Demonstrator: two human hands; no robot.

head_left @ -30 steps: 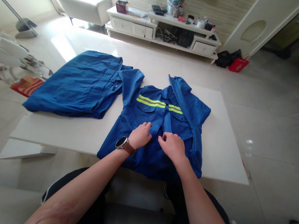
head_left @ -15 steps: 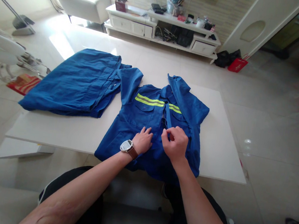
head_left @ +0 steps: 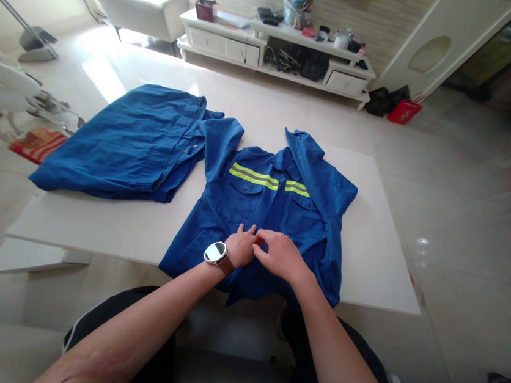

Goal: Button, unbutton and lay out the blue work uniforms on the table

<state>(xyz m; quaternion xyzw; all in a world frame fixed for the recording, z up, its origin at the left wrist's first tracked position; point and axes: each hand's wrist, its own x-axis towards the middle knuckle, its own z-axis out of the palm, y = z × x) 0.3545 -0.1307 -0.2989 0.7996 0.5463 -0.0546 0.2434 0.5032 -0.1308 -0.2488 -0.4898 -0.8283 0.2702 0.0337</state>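
A blue work jacket (head_left: 301, 220) with yellow-and-grey reflective stripes lies front up, its lower edge hanging over the table's near edge. One sleeve is bent up at the left, and the other folds across the right side. On the front, just left of the middle, rests my left hand (head_left: 240, 246), a watch on its wrist and its fingers spread. Right beside it, my right hand (head_left: 278, 252) is closed in a pinch at the jacket's front edge. The pinched cloth is mostly hidden by the fingers.
Folded blue clothing (head_left: 118, 139) covers the left part of the white table (head_left: 380, 249). Beyond the table stand a white TV cabinet (head_left: 226, 45) with small items and a white stool (head_left: 141, 3). A red bag (head_left: 403, 111) sits on the floor.
My right hand has moved left with the jacket's front edge, up against my left hand. The gap in the jacket's front has closed. My left hand stays almost in place.
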